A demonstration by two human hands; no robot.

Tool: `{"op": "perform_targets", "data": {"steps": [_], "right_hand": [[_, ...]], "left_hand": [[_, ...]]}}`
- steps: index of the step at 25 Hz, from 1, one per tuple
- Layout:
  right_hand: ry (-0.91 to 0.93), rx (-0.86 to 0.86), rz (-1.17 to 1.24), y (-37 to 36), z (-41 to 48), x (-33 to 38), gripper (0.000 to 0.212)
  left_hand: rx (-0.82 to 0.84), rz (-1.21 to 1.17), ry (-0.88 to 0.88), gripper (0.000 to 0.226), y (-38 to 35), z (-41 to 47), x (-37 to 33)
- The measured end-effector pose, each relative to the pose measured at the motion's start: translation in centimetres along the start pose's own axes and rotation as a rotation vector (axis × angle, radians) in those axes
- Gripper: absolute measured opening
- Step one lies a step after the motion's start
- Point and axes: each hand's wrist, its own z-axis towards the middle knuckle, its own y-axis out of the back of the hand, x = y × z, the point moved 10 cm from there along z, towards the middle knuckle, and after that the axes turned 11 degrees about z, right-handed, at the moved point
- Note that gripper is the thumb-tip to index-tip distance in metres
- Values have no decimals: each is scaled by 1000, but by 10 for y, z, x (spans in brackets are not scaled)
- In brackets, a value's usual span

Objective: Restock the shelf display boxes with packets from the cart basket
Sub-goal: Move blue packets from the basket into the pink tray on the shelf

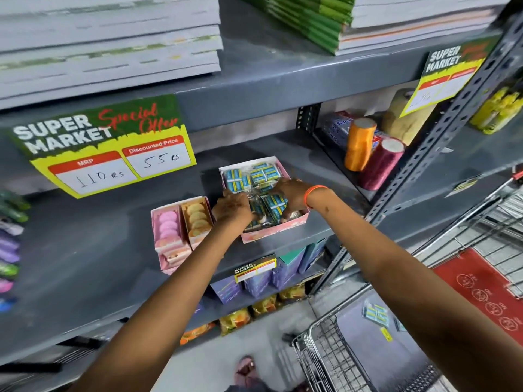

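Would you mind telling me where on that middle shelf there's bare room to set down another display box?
Bare grey shelf lies left of the pink box of round items, below the price sign. A smaller strip runs behind it. It's crowded on the right: both hands, left hand and right hand, fill the packet box, with thread spools beyond.

Bare forearms (orange wristband [315, 193], right)

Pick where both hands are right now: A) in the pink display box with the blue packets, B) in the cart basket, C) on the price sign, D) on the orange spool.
A: the left hand and right hand are both down among the blue packets in the pink display box on the shelf.
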Motion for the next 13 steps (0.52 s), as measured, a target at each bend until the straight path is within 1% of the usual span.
{"op": "perform_targets", "data": {"steps": [3,9,13], "right_hand": [[13,-11,18,0,-4,1,82],[20,-28,72,1,-13,2,79],[12,-78,199,-1,-13,-1,80]], "left_hand": [[-5,10,-22,63,1,-2,-2],[-20,-27,-25,68,0,-2,-1],[-3,-24,-2,68,2,-3,-1]]}}
